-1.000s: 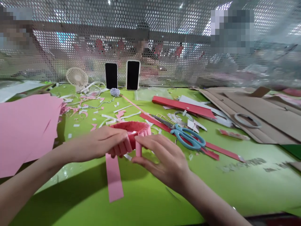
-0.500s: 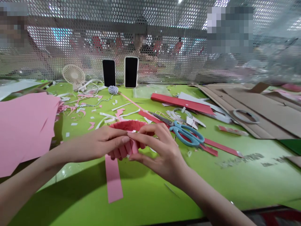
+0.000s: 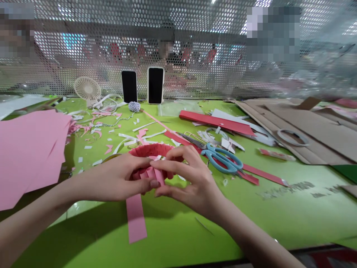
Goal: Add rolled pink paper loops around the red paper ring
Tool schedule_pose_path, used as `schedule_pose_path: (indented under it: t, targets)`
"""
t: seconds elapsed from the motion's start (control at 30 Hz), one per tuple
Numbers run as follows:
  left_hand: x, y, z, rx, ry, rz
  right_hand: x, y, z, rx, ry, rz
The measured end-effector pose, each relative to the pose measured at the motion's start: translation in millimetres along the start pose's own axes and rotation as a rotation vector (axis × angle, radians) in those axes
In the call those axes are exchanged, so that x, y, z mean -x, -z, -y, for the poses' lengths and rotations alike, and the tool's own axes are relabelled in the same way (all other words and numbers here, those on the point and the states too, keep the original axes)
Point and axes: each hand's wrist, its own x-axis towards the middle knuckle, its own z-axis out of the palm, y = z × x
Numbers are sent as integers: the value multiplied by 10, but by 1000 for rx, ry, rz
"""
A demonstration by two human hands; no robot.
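A ring of red and pink folded paper (image 3: 150,149) is held between my two hands above the green table. My left hand (image 3: 117,178) grips its left side, with the thumb across the pink loops at the front. On the right, my right hand (image 3: 192,178) pinches a pink loop (image 3: 159,176) between fingers and thumb. A pink paper strip (image 3: 136,219) hangs below the ring toward the near side. Blue-handled scissors (image 3: 223,158) lie open just right of my right hand, over red strips.
Pink sheets (image 3: 30,149) lie at the left, cardboard (image 3: 312,130) and a tape roll (image 3: 292,137) at the right. Two phones (image 3: 156,85) and a small fan (image 3: 87,89) stand before a perforated metal screen (image 3: 195,41). Paper scraps are scattered behind my hands.
My left thumb has moved down and right, from the top of the pink loops to their lower front. My right hand has hardly moved.
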Motion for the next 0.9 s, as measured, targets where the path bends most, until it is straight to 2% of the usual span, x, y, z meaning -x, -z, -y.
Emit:
schedule_pose_path:
  t: [0.2, 0.33, 0.6, 0.7, 0.8, 0.9]
  targets:
    - [5, 3, -5, 28, -24, 4, 12, 0, -10, 6, 19, 23]
    - [7, -17, 6, 24, 12, 3, 19, 6, -13, 18, 15, 55]
    - [-33, -66, 2, 20, 49, -60, 23, -38, 16, 141, 61, -29]
    - [-39, -60, 6, 107, 53, -54, 2, -21, 4, 33, 14, 16]
    - [-33, -43, 12, 126, 116, -39, -18, 11, 2, -103, -32, 75]
    - [-18, -24, 18, 195, 110, -26, -21, 25, 0, -164, -30, 90]
